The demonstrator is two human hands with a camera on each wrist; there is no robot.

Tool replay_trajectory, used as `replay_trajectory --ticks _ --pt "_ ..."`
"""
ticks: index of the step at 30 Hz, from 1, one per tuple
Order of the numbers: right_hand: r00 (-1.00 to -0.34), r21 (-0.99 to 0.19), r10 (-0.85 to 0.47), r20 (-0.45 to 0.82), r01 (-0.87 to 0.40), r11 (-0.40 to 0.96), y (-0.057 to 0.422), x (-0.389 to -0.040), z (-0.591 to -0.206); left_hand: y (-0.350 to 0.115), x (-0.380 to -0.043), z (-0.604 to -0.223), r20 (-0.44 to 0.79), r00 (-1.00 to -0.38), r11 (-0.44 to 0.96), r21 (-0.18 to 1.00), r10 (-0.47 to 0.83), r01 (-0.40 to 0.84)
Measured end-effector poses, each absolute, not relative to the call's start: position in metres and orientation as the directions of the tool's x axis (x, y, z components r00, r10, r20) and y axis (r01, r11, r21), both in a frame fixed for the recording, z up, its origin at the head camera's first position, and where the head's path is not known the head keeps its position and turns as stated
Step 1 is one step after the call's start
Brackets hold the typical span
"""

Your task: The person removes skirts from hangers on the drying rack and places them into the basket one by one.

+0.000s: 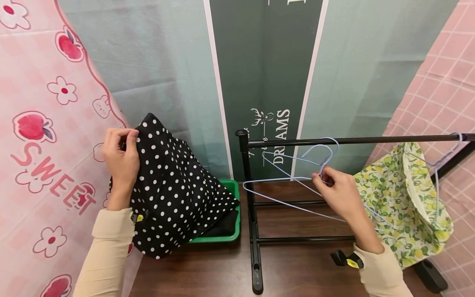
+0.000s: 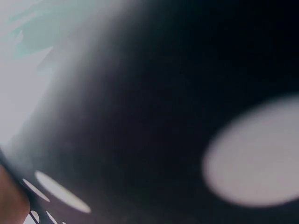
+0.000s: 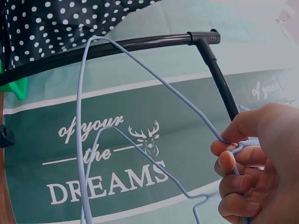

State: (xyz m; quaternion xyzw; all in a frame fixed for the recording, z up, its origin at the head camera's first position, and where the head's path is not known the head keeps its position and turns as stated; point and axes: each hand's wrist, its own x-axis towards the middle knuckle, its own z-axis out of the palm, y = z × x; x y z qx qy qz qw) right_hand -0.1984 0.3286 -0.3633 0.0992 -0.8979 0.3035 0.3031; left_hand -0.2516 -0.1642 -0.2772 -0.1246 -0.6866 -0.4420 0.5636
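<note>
A black cloth with white polka dots hangs from my left hand, which pinches it near its top corner between thumb and fingers. Its lower part drapes over a green basket. In the left wrist view the dotted cloth fills nearly everything, blurred. My right hand grips a light blue hanger at the neck just below its hook. The right wrist view shows fingers curled round that hanger. Behind it, a second blue hanger is on the rack's bar.
The black garment rack stands at centre right. A lemon-print cloth hangs at its right end with another hanger. The green basket sits left of the rack on the brown wooden surface, holding dark cloth. Printed curtains surround it.
</note>
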Motion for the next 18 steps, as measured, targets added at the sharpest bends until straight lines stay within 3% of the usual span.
replay_trajectory --ticks 9,18 --pt "-0.793 -0.503 0.055 0.606 -0.329 0.799 0.337 -0.198 -0.362 -0.153 -0.265 -0.291 0.906 -0.358 0.585 0.42 -0.226 0.694" --pt "-0.8 -0.511 0.084 0.594 -0.295 0.807 0.342 -0.196 -0.362 -0.134 -0.267 -0.302 0.892 -0.426 0.548 0.434 -0.151 0.715"
